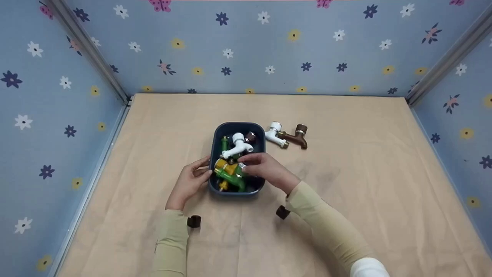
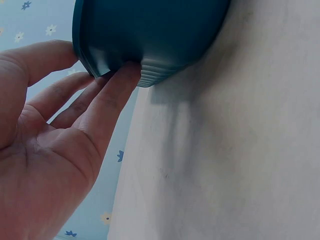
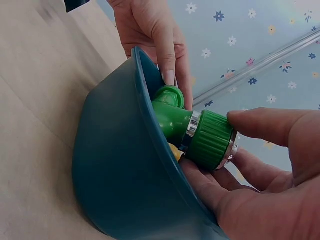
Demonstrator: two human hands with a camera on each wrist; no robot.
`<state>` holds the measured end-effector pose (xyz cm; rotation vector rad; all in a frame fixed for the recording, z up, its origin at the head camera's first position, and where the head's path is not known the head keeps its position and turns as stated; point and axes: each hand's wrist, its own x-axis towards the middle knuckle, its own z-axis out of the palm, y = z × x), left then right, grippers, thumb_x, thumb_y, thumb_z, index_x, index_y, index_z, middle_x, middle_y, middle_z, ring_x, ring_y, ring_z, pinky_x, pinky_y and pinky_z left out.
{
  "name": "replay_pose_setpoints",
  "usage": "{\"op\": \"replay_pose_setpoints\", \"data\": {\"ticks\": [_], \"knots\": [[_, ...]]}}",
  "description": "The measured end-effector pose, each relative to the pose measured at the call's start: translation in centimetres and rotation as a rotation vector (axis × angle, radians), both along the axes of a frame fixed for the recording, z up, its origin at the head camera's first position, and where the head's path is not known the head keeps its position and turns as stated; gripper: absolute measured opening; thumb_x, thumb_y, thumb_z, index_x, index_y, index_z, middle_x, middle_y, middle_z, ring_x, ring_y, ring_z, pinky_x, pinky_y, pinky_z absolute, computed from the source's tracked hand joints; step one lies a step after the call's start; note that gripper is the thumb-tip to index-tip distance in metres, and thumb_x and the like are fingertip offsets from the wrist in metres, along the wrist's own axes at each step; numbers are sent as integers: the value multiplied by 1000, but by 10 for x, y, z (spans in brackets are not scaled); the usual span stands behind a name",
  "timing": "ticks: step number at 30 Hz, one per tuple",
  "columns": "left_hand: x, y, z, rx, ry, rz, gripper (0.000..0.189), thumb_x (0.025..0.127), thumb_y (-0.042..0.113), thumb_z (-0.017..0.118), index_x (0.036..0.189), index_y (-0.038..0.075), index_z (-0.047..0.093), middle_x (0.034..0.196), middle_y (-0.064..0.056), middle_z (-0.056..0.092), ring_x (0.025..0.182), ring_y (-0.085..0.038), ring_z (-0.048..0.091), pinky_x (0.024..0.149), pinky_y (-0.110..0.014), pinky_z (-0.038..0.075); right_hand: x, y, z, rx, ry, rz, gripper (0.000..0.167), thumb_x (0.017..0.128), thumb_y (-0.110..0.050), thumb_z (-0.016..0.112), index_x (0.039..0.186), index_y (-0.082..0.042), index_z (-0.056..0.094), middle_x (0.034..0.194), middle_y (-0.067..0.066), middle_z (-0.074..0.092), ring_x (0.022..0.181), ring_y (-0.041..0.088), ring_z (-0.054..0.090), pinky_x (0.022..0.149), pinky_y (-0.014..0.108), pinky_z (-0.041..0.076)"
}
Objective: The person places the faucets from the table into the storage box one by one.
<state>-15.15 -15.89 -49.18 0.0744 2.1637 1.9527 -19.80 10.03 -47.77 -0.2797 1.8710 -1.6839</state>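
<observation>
A dark blue plastic bin [image 1: 236, 194] stands on the table, holding several water taps. My left hand [image 1: 189, 181] grips its left rim, thumb at the edge and fingers against the outer wall [image 2: 165, 35]. Over the bin's right side reaches my right hand [image 1: 271, 171]. In the right wrist view its thumb and fingers pinch the ribbed knob of a green tap [image 3: 172, 120], which lies at the bin's rim. A white tap [image 1: 239, 145] rests on top toward the back, with a yellow tap [image 1: 222, 166] beside the green one. Lower taps are partly hidden.
Right of the bin, another white tap [image 1: 273, 134] and a brown tap [image 1: 299, 137] lie together on the cloth-covered table [image 1: 346, 154]. Flower-patterned panels [image 1: 246, 50] enclose the back and sides. A dark wrist device [image 1: 283, 212] sits by each forearm.
</observation>
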Motion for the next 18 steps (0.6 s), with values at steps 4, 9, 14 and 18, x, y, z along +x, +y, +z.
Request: {"op": "replay_pose_setpoints", "data": {"ticks": [4,9,14,18], "knots": [[-6,-3,-14,14,-5,5,51,95,-2,55,143,2,42,132,-26,48,115,-34,55,80,-28,54,0,-2,1,-77,-98,-37,36,97,-10,54,126,10,55,125,16,58,103,18,60,97,41,46],[-9,-5,-29,4,14,25,51,94,1,58,143,7,45,130,-22,51,115,-32,56,80,-27,53,1,-3,2,-128,-185,-59,40,101,-21,45,125,9,56,126,17,58,107,19,58,98,38,44],[-5,-3,-17,14,30,16,50,94,-2,57,142,3,44,129,-25,51,115,-37,55,81,-26,53,2,-1,3,-151,-193,-28,46,102,-26,38,127,8,54,128,22,56,117,28,54,97,37,43],[0,-1,-1,21,4,3,51,94,-4,56,142,-2,41,131,-30,48,117,-43,52,82,-24,52,3,1,4,-183,-207,-32,47,103,-29,35,127,8,54,130,23,55,120,30,53,97,37,43]]}}
